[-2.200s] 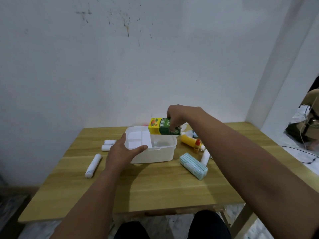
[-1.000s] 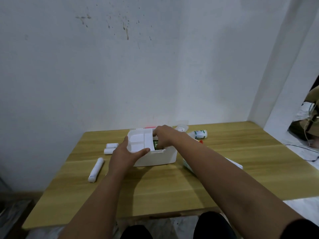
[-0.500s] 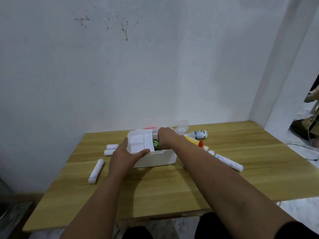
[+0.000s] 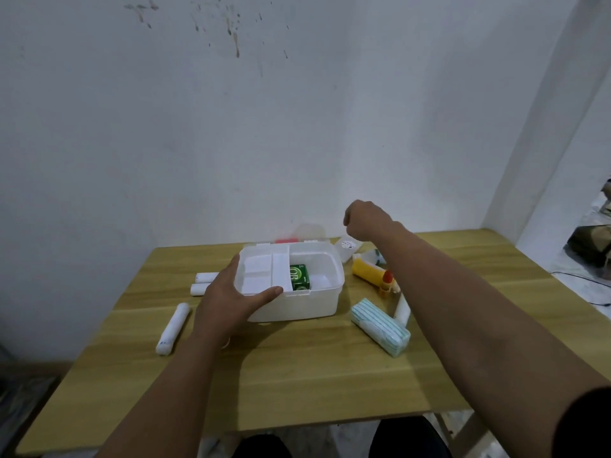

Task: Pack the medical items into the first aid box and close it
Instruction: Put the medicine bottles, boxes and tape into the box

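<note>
The white first aid box (image 4: 307,304) stands open on the wooden table (image 4: 297,375), its lid (image 4: 310,233) leaning back behind it. A white divider tray (image 4: 261,274) fills its left part, and a green carton (image 4: 300,277) lies in the right part. My left hand (image 4: 228,300) grips the box's front left corner, thumb on the rim. My right hand (image 4: 363,221) hovers above the table behind the box's right end, fingers curled, nothing seen in it. A yellow bottle with a red cap (image 4: 370,271), a striped pack (image 4: 380,327) and a white roll (image 4: 401,309) lie right of the box.
Left of the box lie two short white rolls (image 4: 203,282) and a longer white roll (image 4: 173,328). A small white bottle (image 4: 347,249) sits behind the box's right corner. The wall runs close behind the table. Bags lie on the floor at far right (image 4: 591,246).
My right hand set the green carton down inside the box, let go, and rose up and to the right. The left hand stayed on the box corner.
</note>
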Motion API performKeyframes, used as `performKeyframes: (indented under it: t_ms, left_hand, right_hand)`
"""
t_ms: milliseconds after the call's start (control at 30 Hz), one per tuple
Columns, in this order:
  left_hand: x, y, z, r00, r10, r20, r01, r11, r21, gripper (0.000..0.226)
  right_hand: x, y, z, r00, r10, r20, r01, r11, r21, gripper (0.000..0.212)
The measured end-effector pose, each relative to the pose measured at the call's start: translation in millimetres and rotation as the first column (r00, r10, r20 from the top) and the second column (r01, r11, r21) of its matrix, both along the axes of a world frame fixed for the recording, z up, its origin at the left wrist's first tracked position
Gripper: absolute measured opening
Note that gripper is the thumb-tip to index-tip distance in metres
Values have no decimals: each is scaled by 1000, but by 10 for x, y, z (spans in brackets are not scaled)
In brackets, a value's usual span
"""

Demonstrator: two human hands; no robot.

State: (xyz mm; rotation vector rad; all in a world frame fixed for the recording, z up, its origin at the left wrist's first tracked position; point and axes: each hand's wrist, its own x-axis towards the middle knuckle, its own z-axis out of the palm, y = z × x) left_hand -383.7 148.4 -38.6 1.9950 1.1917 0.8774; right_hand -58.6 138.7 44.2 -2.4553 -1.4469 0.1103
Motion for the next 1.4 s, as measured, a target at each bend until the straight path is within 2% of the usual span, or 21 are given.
performKeyframes:
  t_ms: [100, 200, 300, 333, 400, 500, 667, 767, 900, 1033, 1100, 1200, 1267, 1400]
  left_hand:
    - [12, 29, -44, 999, 27, 26, -26, 1000, -10, 116]
    - [27, 37, -79, 998, 30, 54, -30, 1000, 7, 107]
    - [34, 52, -103, 997, 35, 64, -36, 999, 16, 105]
    - [35, 55, -108, 997, 36, 61, -38, 999, 18, 105]
    - [34, 64, -120, 997, 38, 60, -39, 999, 22, 105]
    - [32, 76, -130, 998, 48, 49, -49, 998, 27, 110]
    - [33, 56, -95, 998, 37, 41, -39, 998, 43, 105]
    - [25, 46, -71, 999, 29, 24, -30, 999, 35, 104]
    - [17, 32, -48, 1000, 4, 20, -4, 1000, 9, 107]
    - [21, 6, -36, 999, 1, 41, 0, 999, -34, 108]
    - [12, -7, -22, 998, -4, 55, 7, 999, -46, 107]
    - [16, -12, 4, 998, -25, 56, 28, 998, -49, 97]
    - [22, -1, 3, 998, -24, 53, 27, 998, -54, 96]
    - [24, 53, -44, 1000, -3, -7, 3, 997, -78, 118]
  right_hand:
    - [174, 113, -240, 999, 35, 25, -30, 984, -175, 33]
    - [218, 190, -422, 993, 86, 81, -58, 953, -298, 54]
    - [233, 289, -510, 963, 212, 165, -125, 898, -422, 73]
    - [218, 316, -518, 952, 246, 181, -138, 874, -466, 75]
    - [191, 381, -531, 940, 278, 197, -143, 846, -514, 66]
    - [188, 436, -523, 924, 291, 247, -132, 851, -509, 53]
    - [242, 376, -415, 899, 282, 334, -99, 875, -474, 52]
    - [269, 234, -285, 901, 256, 349, -104, 911, -400, 56]
    - [255, 37, -6, 910, 228, 345, -127, 949, -290, 47]
    - [131, -127, 256, 940, 207, 272, -175, 975, -134, 60]
    - [15, -209, 366, 946, 239, 221, -219, 969, -110, 67]
    - [-224, -306, 460, 941, 322, 100, -306, 941, -147, 67]
    - [-409, -325, 462, 923, 369, 106, -340, 914, -221, 71]
    - [-729, -259, 318, 904, 400, 154, -328, 877, -352, 71]
